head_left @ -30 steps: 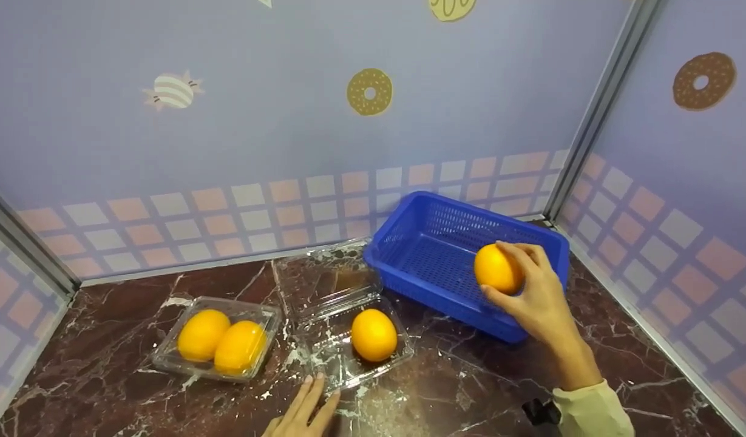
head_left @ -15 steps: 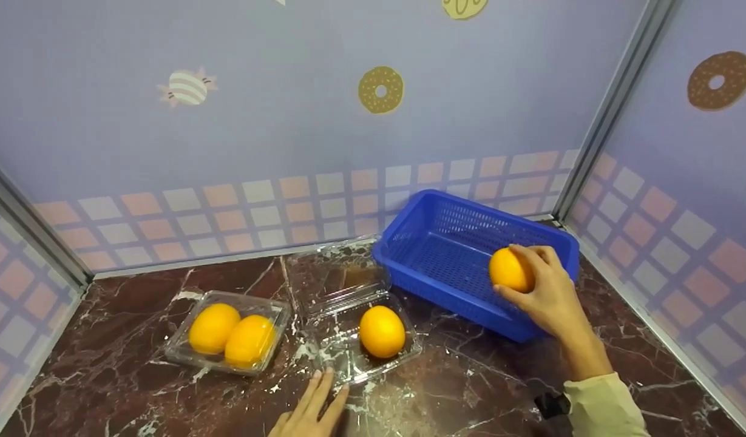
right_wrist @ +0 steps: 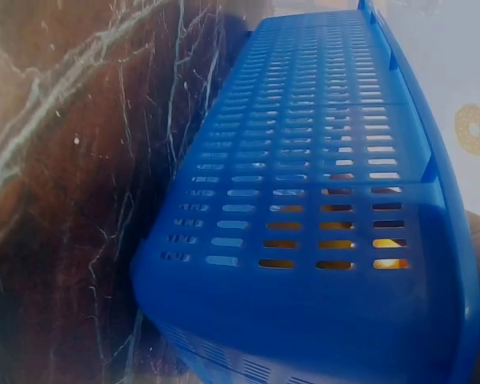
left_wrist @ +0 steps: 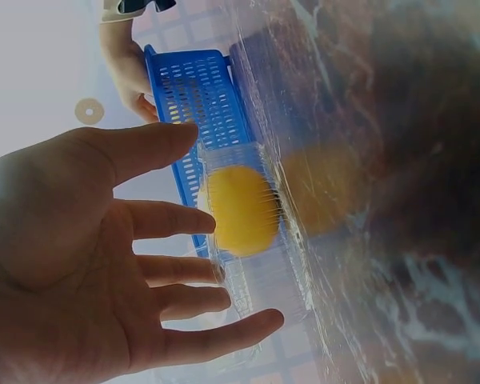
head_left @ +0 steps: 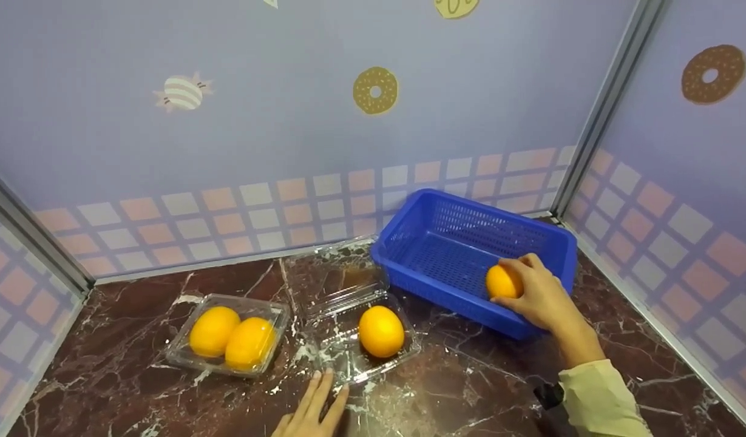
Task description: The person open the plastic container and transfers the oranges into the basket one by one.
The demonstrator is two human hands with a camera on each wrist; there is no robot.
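In the head view, my right hand [head_left: 539,297] holds an orange [head_left: 504,282] between thumb and fingers, down inside the blue perforated basket [head_left: 403,282] near its front right corner. Bits of that orange [right_wrist: 334,245] show through the basket's slots in the right wrist view. My left hand [head_left: 312,409] has its fingers extended, fingertips at the front edge of an open clear plastic clamshell box [head_left: 339,358]. One orange [head_left: 381,332] sits in the right side of that box. In the left wrist view, the left palm and spread fingers [left_wrist: 176,220] are beside the box.
A second clear box [head_left: 275,315], lid down, stands on the left with two oranges [head_left: 215,331] inside. The open box's lid [head_left: 324,273] lies back toward the patterned wall [head_left: 269,133], beside the basket. Everything stands on a dark red marbled tabletop [head_left: 457,388].
My right hand has lowered the orange deeper into the basket. The left hand has stayed at the box's front edge, and the view has shifted slightly.
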